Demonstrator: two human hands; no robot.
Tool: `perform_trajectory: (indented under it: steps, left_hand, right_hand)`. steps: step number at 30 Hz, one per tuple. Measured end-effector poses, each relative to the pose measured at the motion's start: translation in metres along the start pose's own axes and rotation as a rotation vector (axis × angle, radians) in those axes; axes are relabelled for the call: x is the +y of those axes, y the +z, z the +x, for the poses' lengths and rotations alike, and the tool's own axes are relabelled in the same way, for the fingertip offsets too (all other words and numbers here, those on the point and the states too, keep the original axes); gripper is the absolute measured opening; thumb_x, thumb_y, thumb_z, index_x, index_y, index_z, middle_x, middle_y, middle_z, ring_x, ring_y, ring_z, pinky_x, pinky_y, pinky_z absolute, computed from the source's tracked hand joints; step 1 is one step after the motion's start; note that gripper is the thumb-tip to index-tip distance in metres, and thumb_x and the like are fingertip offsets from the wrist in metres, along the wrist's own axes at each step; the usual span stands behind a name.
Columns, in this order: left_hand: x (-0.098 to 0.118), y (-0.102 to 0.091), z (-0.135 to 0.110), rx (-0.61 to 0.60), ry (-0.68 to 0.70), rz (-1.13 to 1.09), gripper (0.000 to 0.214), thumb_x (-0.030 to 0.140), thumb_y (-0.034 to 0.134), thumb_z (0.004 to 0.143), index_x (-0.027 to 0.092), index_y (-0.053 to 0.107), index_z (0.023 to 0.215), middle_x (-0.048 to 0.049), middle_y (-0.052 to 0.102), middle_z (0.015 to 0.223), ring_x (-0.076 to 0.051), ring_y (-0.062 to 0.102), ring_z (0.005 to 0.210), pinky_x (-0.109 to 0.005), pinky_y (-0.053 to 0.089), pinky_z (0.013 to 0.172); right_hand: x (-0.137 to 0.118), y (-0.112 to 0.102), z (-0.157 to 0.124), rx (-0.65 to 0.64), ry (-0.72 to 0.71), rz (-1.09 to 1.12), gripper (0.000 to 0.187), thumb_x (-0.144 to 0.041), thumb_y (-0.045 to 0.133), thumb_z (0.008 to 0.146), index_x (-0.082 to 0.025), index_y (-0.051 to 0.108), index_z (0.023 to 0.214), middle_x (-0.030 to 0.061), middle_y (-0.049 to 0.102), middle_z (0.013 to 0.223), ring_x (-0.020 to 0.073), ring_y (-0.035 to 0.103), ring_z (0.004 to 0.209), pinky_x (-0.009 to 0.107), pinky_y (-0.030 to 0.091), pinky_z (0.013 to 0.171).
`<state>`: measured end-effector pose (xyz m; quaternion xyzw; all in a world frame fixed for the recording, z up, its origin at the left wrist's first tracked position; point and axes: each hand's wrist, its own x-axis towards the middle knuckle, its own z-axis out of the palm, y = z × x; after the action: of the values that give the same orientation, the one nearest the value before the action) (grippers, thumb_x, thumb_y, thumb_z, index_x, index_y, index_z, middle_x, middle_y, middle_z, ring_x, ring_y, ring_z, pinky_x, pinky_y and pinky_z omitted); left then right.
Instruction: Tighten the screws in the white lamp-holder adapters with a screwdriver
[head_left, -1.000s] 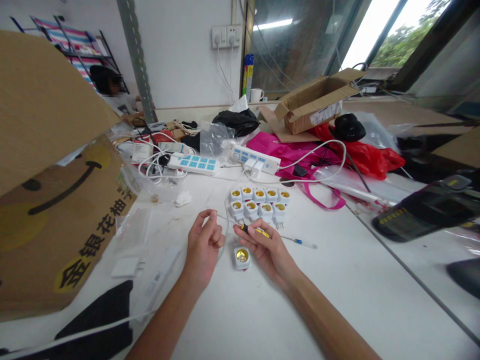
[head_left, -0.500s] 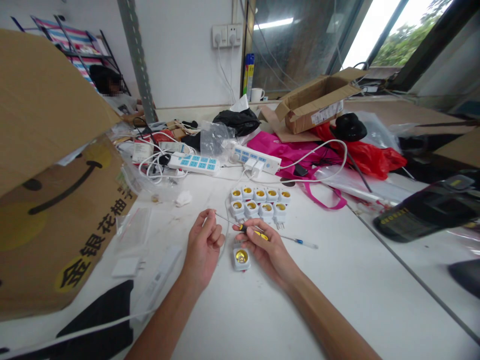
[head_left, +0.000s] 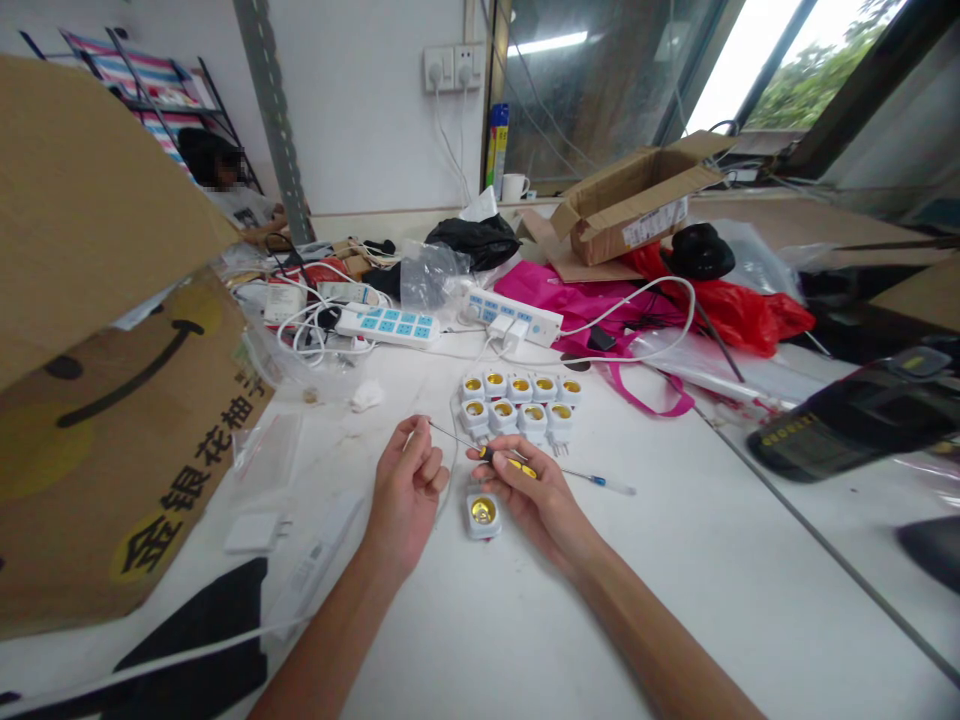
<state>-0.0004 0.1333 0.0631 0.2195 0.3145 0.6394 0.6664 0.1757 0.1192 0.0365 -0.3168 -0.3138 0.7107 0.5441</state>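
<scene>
My right hand (head_left: 536, 490) is closed around the black-and-yellow handle of a screwdriver (head_left: 517, 466), its thin shaft pointing up and left. At the far end of that shaft, the thumb and forefinger of my left hand (head_left: 410, 480) pinch together at the tip; anything small between them is too tiny to make out. Just below the screwdriver, a white plug-in lamp socket (head_left: 483, 514) with a gold-coloured inside stands on the table. Behind my hands, several similar lamp sockets (head_left: 533, 420) are lined up in two rows. A pen (head_left: 600, 482) lies to the right of my right hand.
White power strips (head_left: 388, 325) with tangled cables lie farther back. A large cardboard box (head_left: 112, 480) fills the left side. On the right is a black device (head_left: 855, 415), with an open carton (head_left: 637, 210) behind. A white adapter (head_left: 251, 534) lies at left. Another person (head_left: 247, 205) sits beyond.
Almost nothing differs. Both hands and the screwdriver keep the same position, and the lamp sockets have not moved.
</scene>
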Motion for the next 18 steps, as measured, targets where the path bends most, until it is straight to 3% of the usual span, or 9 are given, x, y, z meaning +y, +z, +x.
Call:
perform_trajectory:
  steps: [18]
  left_hand:
    - [-0.0010, 0.0038, -0.0010, 0.032, 0.049, 0.103, 0.050, 0.043, 0.104, 0.074, 0.020, 0.064, 0.095, 0.0159, 0.027, 0.061, -0.003, 0.021, 0.049, -0.019, 0.020, 0.046]
  right_hand:
    - [-0.0015, 0.0024, -0.0011, 0.003, -0.002, 0.010, 0.034, -0.040, 0.099, 0.084, -0.022, 0.079, 0.105, 0.0087, 0.086, 0.116, 0.0169, 0.080, 0.092, 0.031, 0.062, 0.088]
